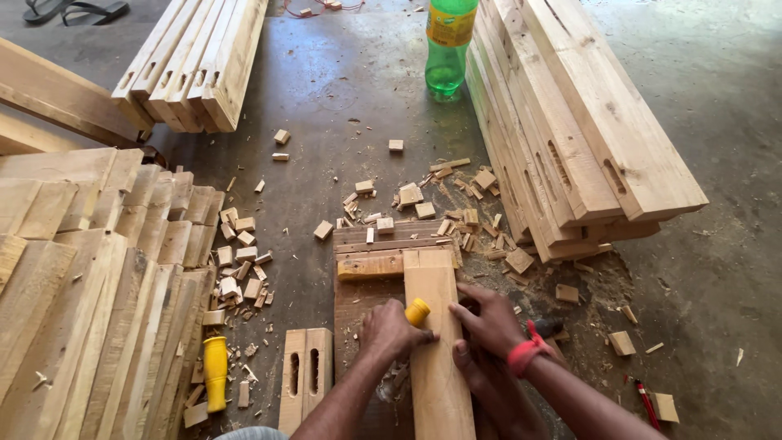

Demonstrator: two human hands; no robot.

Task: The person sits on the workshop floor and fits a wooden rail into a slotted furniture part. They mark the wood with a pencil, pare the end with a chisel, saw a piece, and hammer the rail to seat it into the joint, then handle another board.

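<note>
One head-worn camera, looking steeply down and forward over a concrete floor (342, 90).

The view sits close above the person's own left hand (391, 330) and right hand (489, 319), which enter from the bottom edge over a plank (433, 285) near the frame's lower middle. Farther ahead, toward the top edge, stands a green bottle (448, 49); stacked beams (570, 122) run along the right, and piled boards (81, 277) fill the left edge. There is no second view to overlap with.

A green plastic bottle (447, 45) with a yellow label (450, 24) stands on the floor beside stacked boards.
</note>
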